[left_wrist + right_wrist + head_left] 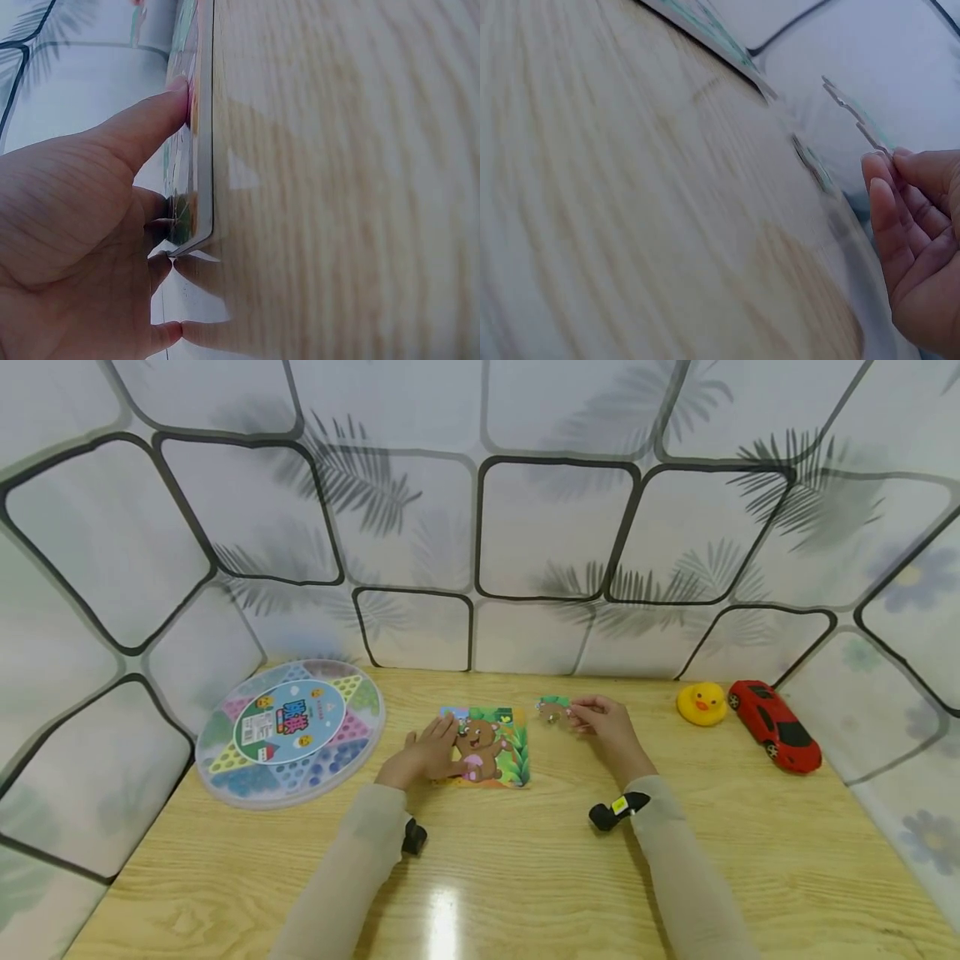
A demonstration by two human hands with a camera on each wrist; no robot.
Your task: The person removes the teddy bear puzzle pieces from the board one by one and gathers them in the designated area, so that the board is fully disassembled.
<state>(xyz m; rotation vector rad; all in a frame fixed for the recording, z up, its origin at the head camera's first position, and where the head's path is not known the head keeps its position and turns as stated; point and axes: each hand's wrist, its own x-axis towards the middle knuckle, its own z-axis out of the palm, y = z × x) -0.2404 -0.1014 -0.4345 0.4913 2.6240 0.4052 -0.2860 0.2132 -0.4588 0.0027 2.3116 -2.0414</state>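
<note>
A square bear jigsaw puzzle [491,760] lies flat on the wooden table. My left hand [429,753] rests on its left side, thumb and fingers extended. The left wrist view has the thumb [154,124] touching the puzzle's face, with other fingertips by its corner. Right of the puzzle, my right hand [606,722] pinches a brown and green puzzle piece [555,703] between thumb and fingers. Seen from the right wrist, that puzzle piece [855,112] is held above the table. A small dark and green shape below it could be another piece or a reflection; I cannot tell.
A round Chinese checkers board [292,731] in clear wrapping lies at the left. To the right sit a yellow rubber duck [702,703] and a red toy car [774,725]. A patterned cloth wall [555,527] borders the table [517,885] at the back and sides.
</note>
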